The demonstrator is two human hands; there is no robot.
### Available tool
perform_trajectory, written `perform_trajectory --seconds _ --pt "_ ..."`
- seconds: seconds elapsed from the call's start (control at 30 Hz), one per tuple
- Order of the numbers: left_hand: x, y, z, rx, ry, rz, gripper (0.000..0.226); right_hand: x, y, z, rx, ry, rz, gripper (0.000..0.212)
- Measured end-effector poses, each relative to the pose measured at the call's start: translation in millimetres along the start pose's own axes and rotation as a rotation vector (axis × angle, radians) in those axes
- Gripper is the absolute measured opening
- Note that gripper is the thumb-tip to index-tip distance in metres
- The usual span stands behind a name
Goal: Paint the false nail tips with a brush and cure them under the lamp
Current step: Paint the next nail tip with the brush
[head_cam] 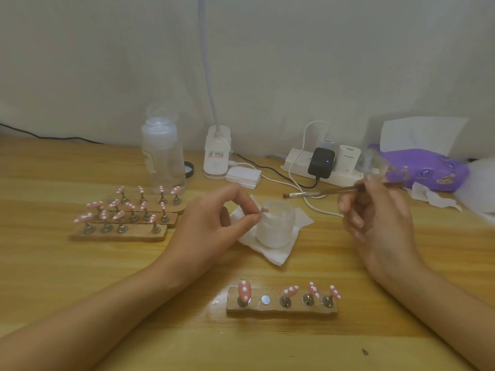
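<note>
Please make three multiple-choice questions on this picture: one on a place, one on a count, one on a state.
1. The jar stands on: A) the purple pack B) a white tissue C) the power strip.
2. Count of nail tips on the near holder: A) two B) four C) six.
3. The right hand: A) is open B) holds a bottle C) holds a brush.
Answers: B, tissue lies under the jar; B, four tips stand, one spot bare; C, fingers grip the brush handle.
</note>
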State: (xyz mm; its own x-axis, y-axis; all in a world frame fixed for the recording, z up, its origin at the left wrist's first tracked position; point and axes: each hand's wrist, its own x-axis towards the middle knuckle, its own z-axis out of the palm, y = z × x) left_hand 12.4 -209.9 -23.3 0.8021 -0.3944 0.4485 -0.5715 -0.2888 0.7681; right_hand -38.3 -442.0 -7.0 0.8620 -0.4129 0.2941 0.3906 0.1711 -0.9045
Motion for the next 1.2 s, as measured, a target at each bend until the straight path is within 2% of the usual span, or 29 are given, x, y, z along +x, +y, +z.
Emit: perform_trajectory --seconds 0.4,0.6,0.73,0.87,1.0,1.13,1.2 --pt "0.2 -0.6 0.7 0.058 0.028 0.074 0.013 0.5 5.7 4.6 -0.075 -0.11 0.103 0.022" --pt "0.3 0.0 0.2 0.094 0.024 0.09 0.014 3.2 7.2 -0.5 -0.011 -0.067 0.121 0.021" --pt "0.5 0.5 0.3 0.119 0.027 0.089 0.015 1.0 7.4 3.5 -0.07 -0.154 0.094 0.02" --pt "0.3 0.4 0.5 0.126 0.025 0.097 0.014 2.4 8.3 0.6 -0.032 -0.095 0.101 0.021" --pt "0.2 -0.3 0.3 0.124 0.027 0.102 0.015 1.0 7.7 3.6 -0.062 -0.165 0.078 0.022" --pt "0.7 -1.2 0.9 0.131 0.032 0.096 0.016 2.6 7.6 0.4 -0.044 -0.105 0.106 0.024" --pt "0.7 -1.2 0.8 0.134 0.034 0.098 0.017 1.6 6.3 1.4 -0.032 -0.128 0.095 0.024"
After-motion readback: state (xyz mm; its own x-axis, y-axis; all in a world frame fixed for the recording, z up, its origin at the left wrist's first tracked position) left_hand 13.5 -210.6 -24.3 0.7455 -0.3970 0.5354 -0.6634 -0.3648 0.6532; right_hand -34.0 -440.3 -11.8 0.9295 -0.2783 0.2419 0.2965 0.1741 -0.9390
